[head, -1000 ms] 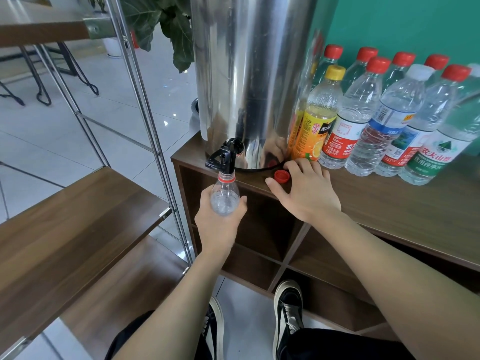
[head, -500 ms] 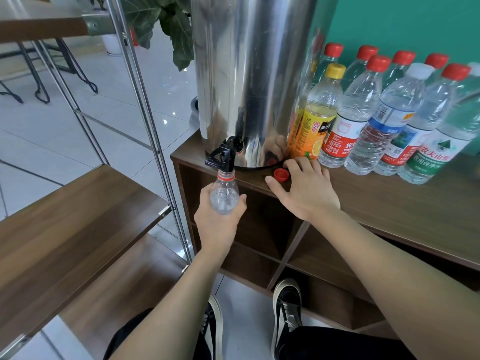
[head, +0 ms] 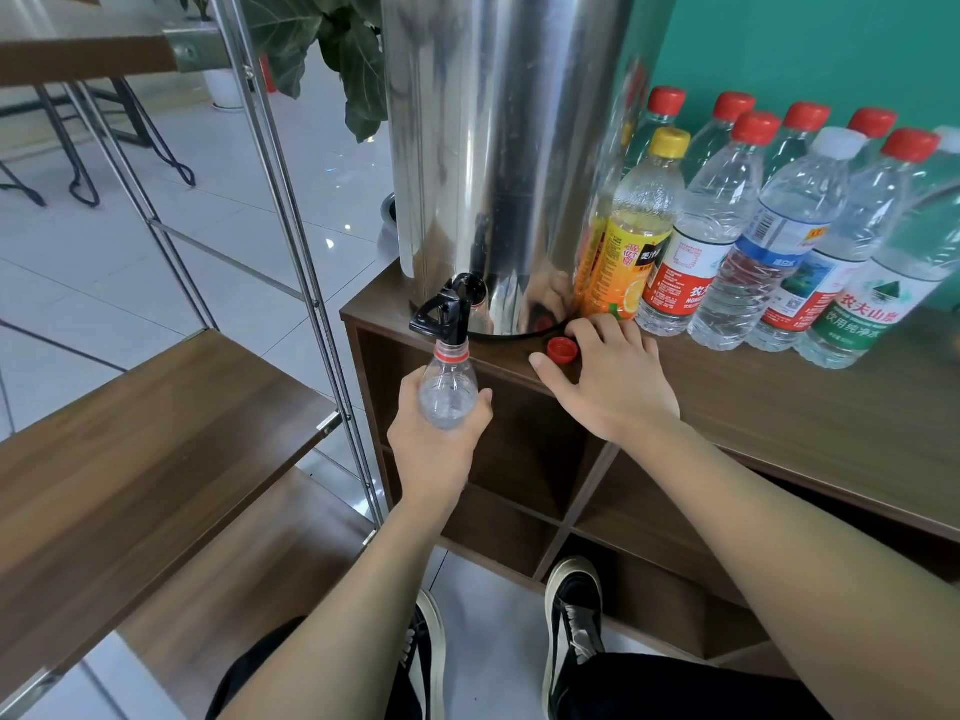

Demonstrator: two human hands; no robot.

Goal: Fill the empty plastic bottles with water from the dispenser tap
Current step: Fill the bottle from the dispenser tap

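A tall steel dispenser (head: 498, 148) stands on the wooden cabinet (head: 779, 423), its black tap (head: 441, 317) jutting over the front edge. My left hand (head: 436, 444) grips a clear uncapped bottle (head: 448, 389) upright, its red-ringed mouth right under the tap spout. My right hand (head: 610, 379) rests flat on the cabinet top, fingers spread beside a loose red cap (head: 562, 350). Whether water is flowing cannot be made out.
Several capped bottles (head: 779, 241) stand in rows right of the dispenser, one with a yellow cap and orange label (head: 631, 236). A metal-framed wooden shelf (head: 145, 433) stands to the left. My shoes (head: 571, 615) are on the tiled floor below.
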